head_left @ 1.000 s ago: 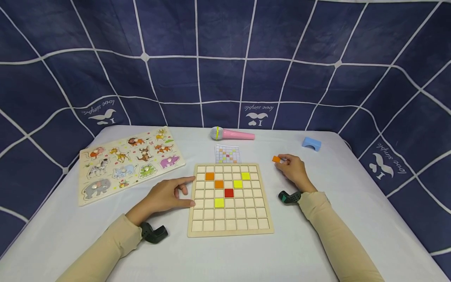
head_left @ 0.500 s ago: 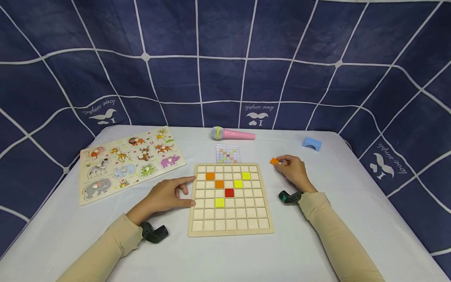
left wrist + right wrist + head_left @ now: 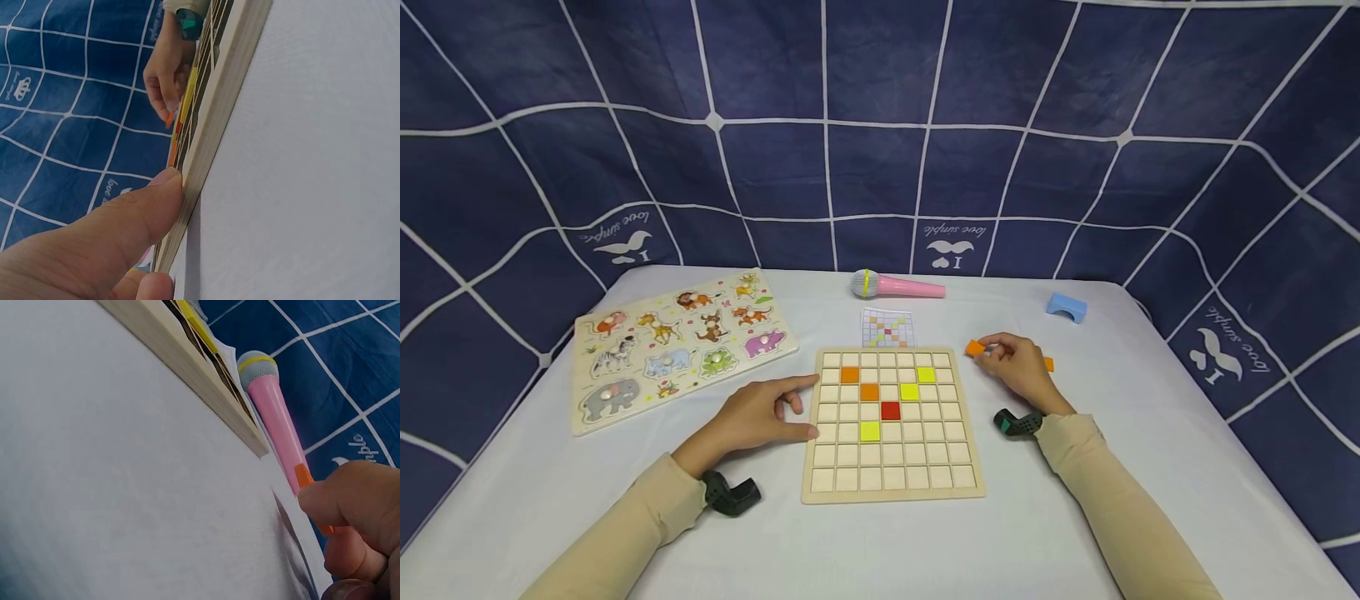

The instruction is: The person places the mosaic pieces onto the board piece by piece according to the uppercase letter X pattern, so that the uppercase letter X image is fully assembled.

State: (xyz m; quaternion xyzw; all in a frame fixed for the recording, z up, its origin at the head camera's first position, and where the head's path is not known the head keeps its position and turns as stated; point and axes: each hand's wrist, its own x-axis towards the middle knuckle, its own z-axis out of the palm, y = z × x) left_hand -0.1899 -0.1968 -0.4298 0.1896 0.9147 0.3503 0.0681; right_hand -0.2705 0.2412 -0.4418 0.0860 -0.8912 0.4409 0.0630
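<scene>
In the head view a wooden grid board (image 3: 893,490) lies mid-table, with orange tiles (image 3: 869,392), yellow tiles (image 3: 909,392) and one red tile (image 3: 891,411) in its cells. My left hand (image 3: 760,415) touches the board's left edge with thumb and index fingertips spread apart. To the right of the board, my right hand (image 3: 1018,367) pinches an orange square tile (image 3: 975,348) between thumb and fingers. The right wrist view shows this orange tile (image 3: 302,476) held tilted. Another small orange piece (image 3: 1048,364) shows beside the right hand, partly hidden by it.
A small colour-grid card (image 3: 887,327) lies behind the board, and a pink toy microphone (image 3: 910,287) lies beyond it. At the back right sits a blue arch block (image 3: 1067,307). An animal knob puzzle (image 3: 681,342) lies at the left. A dark blue curtain (image 3: 880,167) encloses the table.
My right hand has shifted slightly left toward the board with the orange tile, which has turned. An orange piece now shows on the hand's right side. The left hand holds its place.
</scene>
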